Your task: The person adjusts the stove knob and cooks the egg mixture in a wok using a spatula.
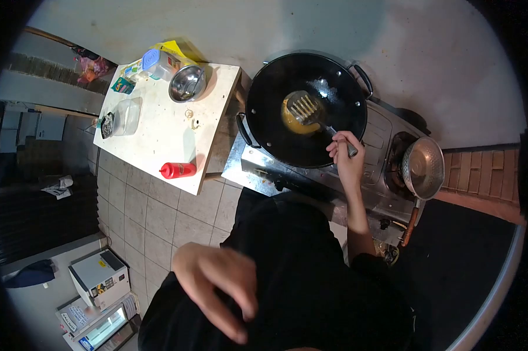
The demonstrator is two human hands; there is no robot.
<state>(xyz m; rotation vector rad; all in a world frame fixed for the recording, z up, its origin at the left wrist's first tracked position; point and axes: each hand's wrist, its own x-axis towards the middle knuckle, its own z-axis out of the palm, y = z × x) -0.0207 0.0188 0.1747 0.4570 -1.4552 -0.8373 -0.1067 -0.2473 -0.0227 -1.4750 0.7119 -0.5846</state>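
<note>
My right hand (348, 153) is closed around the handle of a slotted metal spatula (303, 109). The spatula's head rests over a yellow-brown mass (301, 124), perhaps egg, in the bottom of a large black wok (275, 146). The wok has two loop handles and sits on a steel gas stove (372, 149). In front of my body, away from the stove, my left hand (217, 278) hangs in the air, a little blurred. Its thumb and fingers are apart and nothing is in them.
Right of the wok, a hammered metal pan (426, 168) with a wooden handle sits on the other burner. A white table (152, 126) at left bears a steel bowl (188, 83), a red squeeze bottle (178, 170), a clear plastic container (127, 116) and a blue-lidded tub (160, 63).
</note>
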